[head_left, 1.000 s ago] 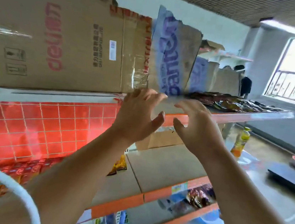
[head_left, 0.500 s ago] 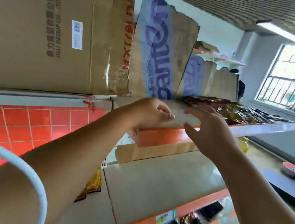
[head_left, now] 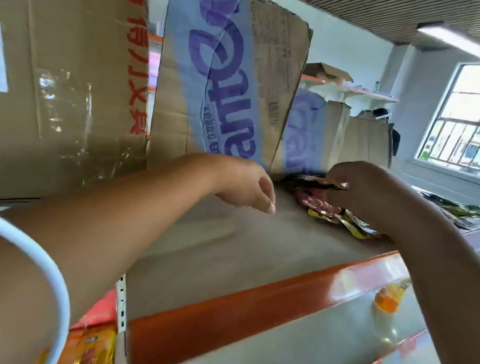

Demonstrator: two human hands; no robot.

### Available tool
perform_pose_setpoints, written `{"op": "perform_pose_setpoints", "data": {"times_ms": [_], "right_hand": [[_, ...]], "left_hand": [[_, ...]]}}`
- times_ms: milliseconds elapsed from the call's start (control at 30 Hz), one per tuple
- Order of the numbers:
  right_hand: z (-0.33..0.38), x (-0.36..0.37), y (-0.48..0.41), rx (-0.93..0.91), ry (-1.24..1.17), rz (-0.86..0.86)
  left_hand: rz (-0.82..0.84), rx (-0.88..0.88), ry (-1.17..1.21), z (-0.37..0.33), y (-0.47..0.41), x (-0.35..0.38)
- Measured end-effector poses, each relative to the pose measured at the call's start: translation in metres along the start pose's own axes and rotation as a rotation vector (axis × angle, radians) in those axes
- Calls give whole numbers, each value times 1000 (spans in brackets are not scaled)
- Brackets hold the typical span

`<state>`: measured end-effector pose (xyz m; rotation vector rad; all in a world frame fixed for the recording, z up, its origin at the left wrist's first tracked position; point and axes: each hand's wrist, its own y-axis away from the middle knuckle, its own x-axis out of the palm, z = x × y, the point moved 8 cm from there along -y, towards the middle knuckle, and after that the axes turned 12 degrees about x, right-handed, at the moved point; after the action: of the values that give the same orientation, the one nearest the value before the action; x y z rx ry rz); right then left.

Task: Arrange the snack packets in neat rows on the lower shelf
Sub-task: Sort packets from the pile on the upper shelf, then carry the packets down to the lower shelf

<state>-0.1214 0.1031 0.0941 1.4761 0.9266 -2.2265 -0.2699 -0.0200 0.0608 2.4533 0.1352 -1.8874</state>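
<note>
Both my arms reach onto the upper shelf (head_left: 243, 242), a grey board with an orange front rail. My right hand (head_left: 365, 188) pinches the edge of a shiny snack packet (head_left: 311, 179) at the top of a small pile of red and yellow snack packets (head_left: 331, 212) lying by the cardboard. My left hand (head_left: 247, 185) hovers over the bare shelf board to the left of the pile, fingers loosely curled downward and holding nothing. A lower shelf (head_left: 317, 351) shows beneath the orange rail.
Tall flattened cardboard boxes (head_left: 225, 68) stand along the back of the shelf. More packets (head_left: 456, 210) lie further right on the shelf. A bottle of orange drink (head_left: 389, 300) shows below. Orange and yellow packaging (head_left: 88, 344) sits lower left. A white cable (head_left: 41, 263) crosses my left arm.
The view rose to the top of the upper shelf. My right hand moved onto the packet pile and pinched a packet. My left hand moved over the bare board.
</note>
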Motion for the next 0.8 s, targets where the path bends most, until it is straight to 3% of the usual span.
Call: {"op": "perform_pose_setpoints", "data": {"times_ms": [333, 433, 600, 800], "right_hand": [[-13, 16, -57, -230, 227, 241], [-14, 22, -72, -340, 212, 288], [-4, 37, -94, -505, 208, 381], [10, 64, -102, -667, 335, 507]], "left_hand": [[36, -111, -216, -41, -58, -22], [52, -262, -142, -41, -76, -13], [323, -606, 189, -25, -98, 39], [187, -498, 84, -19, -105, 41]]}}
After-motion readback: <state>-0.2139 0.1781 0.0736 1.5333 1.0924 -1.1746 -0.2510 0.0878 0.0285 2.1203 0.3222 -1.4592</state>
